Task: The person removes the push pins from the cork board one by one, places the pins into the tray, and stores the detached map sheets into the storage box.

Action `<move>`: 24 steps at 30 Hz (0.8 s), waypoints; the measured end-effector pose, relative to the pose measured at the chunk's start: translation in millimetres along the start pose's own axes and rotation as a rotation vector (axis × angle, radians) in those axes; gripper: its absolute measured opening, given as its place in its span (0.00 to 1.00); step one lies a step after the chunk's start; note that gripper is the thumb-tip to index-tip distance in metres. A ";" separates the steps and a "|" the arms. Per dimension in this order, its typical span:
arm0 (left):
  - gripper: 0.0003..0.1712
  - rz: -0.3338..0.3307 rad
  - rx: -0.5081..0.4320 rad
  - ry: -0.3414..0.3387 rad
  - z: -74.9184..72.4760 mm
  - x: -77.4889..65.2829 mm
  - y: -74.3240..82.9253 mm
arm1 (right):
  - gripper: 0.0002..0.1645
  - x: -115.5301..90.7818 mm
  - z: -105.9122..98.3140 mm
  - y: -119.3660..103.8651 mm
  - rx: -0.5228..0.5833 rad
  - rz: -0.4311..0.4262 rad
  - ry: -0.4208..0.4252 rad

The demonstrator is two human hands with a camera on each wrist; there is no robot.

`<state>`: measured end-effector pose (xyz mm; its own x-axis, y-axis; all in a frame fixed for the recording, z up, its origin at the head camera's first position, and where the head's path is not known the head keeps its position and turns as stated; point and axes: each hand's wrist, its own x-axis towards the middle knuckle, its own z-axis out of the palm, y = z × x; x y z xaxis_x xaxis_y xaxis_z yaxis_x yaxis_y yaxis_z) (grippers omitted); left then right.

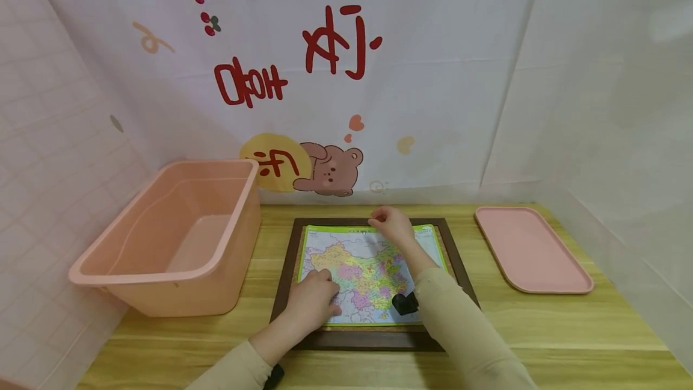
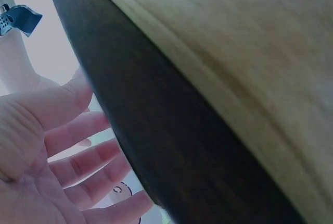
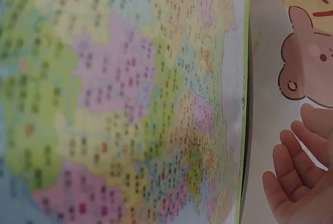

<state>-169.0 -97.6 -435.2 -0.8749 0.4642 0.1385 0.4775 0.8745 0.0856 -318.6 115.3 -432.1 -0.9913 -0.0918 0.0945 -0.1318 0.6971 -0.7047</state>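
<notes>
A colourful map sheet (image 1: 352,284) with a green border lies on a board in a dark brown frame (image 1: 379,340). Speckled brown backing (image 1: 445,247) shows along the sheet's side. My left hand (image 1: 310,298) rests over the map's lower left part, its fingers loosely bent; in the left wrist view the fingers (image 2: 83,166) reach past the frame's dark edge. Over the map's top edge is my right hand (image 1: 394,225). The right wrist view shows that hand's fingers (image 3: 294,166) relaxed, with nothing visible between them. A small grey dot sits on the map's green-edged top margin there.
A deep pink basin (image 1: 227,257) stands left of the frame. To the right lies a flat pink tray (image 1: 533,248) on the wood-grain table (image 1: 520,336). A white printed cloth (image 1: 433,77) hangs behind the table and along its sides.
</notes>
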 end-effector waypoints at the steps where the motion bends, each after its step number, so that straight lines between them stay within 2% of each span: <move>1: 0.17 0.001 0.001 0.001 0.5 0.1 0.1 | 0.16 0.8 1.2 0.5 -0.006 -0.002 -0.003; 13: 0.17 0.011 0.003 0.011 3.7 0.3 -1.0 | 0.14 6.7 15.9 4.3 -0.013 0.040 -0.008; 24: 0.17 0.049 -0.023 0.028 2.8 -2.2 -3.4 | 0.10 4.9 24.0 3.3 -0.068 0.042 -0.010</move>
<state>-168.9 -101.2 -438.6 -0.8481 0.5015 0.1709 0.5214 0.8473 0.1010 -323.9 100.1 -450.8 -0.9960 -0.0680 0.0587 -0.0898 0.7472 -0.6584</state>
